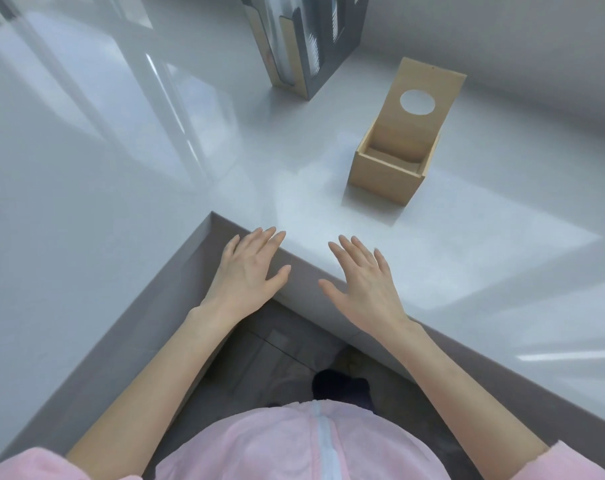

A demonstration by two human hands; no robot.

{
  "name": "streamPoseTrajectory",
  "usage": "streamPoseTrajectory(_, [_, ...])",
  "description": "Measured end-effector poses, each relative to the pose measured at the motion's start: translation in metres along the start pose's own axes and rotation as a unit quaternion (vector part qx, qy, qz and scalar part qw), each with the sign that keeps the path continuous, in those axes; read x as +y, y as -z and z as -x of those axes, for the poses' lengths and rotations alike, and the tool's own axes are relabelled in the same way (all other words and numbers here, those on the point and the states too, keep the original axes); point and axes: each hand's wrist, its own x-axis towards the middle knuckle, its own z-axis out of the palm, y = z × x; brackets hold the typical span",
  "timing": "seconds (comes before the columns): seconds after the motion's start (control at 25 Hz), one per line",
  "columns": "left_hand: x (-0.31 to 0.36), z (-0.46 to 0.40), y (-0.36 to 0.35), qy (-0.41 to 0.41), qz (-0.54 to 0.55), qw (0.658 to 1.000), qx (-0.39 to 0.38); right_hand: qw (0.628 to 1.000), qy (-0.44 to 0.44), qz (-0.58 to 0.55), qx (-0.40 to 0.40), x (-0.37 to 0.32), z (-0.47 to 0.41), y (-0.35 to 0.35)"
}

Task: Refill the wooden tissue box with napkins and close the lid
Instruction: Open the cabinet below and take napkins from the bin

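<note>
Both hands hover flat and empty at the glossy white counter (155, 188) corner, left hand (249, 271) and right hand (365, 282) spread wide. Beyond them stands the light wooden tissue box (385, 174), round-holed lid (422, 98) upright, nothing between; a dark grey slotted holder (328, 60) stands behind.

Both bare forearms reach up into view from the lower corners, the left from about 7 o'clock and the right from about 5 o'clock, converging toward the centre. The left hand (249, 271) is flat and palm-down, fingers together and pointing toward 1 o'clock, thumb spread out toward 3 o'clock. The right hand (365, 277) is likewise flat and palm-down, fingers slightly fanned toward 11 o'clock, thumb stretched out toward 9 o'clock. The two thumbs point at each other with a gap between them. Neither hand holds anything. Pink sleeves are pushed up near the elbows.
</note>
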Motion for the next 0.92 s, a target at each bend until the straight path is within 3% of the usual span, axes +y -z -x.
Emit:
streamPoseTrajectory(0.44, [-0.013,0.049,-0.021,-0.021,-0.01,0.998,-0.052,0.999,-0.018,-0.007,-0.049,-0.022,0.048,-0.043])
streamPoseTrajectory(0.76, [-0.001,0.046,-0.063,-0.014,-0.026,0.996,-0.08,0.997,-0.028,0.009,-0.071,0.019,0.049,-0.06])
streamPoseTrajectory(0.92, [0.009,0.035,-0.093,-0.04,-0.02,0.998,-0.05,0.997,-0.018,0.075,-0.033,0.044,0.051,-0.087])
